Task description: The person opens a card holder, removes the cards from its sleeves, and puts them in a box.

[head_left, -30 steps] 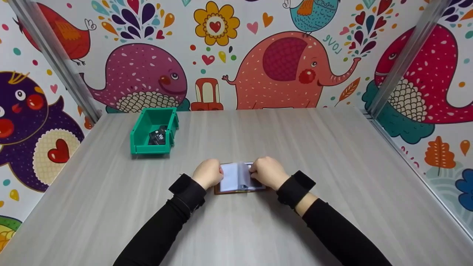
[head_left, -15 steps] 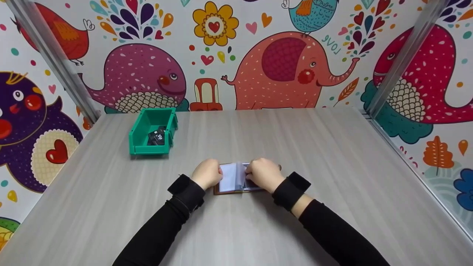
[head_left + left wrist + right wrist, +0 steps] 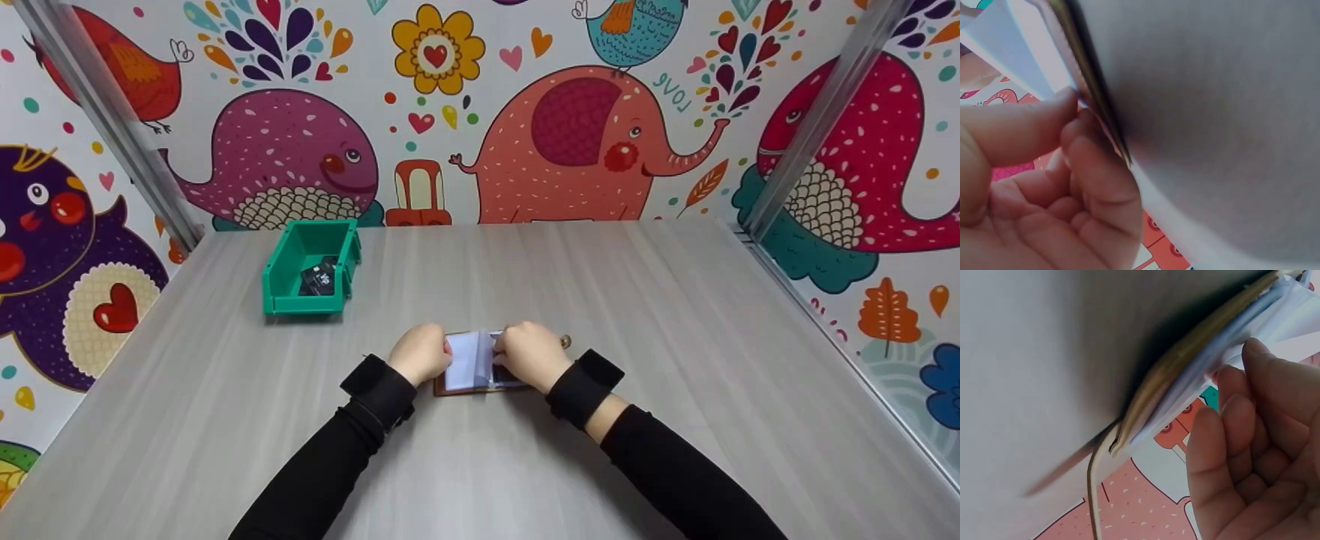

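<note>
A brown card holder (image 3: pixel 463 363) lies open on the table, with clear plastic sleeves in its middle. My left hand (image 3: pixel 421 354) pinches its left edge between thumb and curled forefinger, seen close in the left wrist view. My right hand (image 3: pixel 532 355) is over the right half and hides much of it. In the right wrist view, the thumb and forefinger of that hand pinch at the clear sleeves (image 3: pixel 1292 312), above the thick cover (image 3: pixel 1185 354). A thin strap (image 3: pixel 1092 481) sticks out from the cover, and its round metal snap (image 3: pixel 565 341) shows beyond my right hand.
A green bin (image 3: pixel 304 304) with several black cards (image 3: pixel 319 277) in it stands at the back left of the light wood-grain table (image 3: pixel 660 300). Walls printed with cartoon animals close off the back and both sides.
My right hand has moved slightly left across the card holder, and the sleeves have shifted left with it. The strap's snap has come into sight. The left hand stays at the left edge.
</note>
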The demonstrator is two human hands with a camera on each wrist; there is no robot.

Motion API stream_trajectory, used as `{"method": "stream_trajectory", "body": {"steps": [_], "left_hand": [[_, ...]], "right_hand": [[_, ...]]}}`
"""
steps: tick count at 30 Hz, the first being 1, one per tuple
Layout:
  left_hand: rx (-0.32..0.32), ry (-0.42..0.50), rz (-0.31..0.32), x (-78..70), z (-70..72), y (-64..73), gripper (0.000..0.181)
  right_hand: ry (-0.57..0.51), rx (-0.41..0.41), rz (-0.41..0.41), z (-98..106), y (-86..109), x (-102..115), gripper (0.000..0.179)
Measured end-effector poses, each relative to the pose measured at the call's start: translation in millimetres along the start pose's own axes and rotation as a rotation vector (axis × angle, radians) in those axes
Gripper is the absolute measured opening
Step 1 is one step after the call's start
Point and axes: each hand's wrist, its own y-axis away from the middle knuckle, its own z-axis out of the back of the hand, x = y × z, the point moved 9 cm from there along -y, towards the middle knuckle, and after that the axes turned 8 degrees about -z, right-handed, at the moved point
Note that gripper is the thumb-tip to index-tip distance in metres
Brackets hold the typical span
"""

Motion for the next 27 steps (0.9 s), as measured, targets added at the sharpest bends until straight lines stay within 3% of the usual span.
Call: {"method": "stream_trajectory", "body": {"steps": [6,15,21,27], "left_hand": [[-0.003,-0.006,0.005,-0.1,0.7,0.3,0.027],[-0.012,-0.011,0.018,0.8,1.1,1.0,0.021],[-0.015,-0.003,0.017,1.7,0.8,0.9,0.018],[-0.001,-0.006,0.021,2.2,-0.6,0.5,0.031]], "right_hand": [[0.028,-0.022,0.0,1,-0.6,5,0.013],[0.075,-0.048,-0.092,3,-1.4,5,0.017],[0.047,-0.057,-0.059,3,-2.5,9,0.017],[0.031,-0.066,-0.002,3,-3.0,15,0.017]]}}
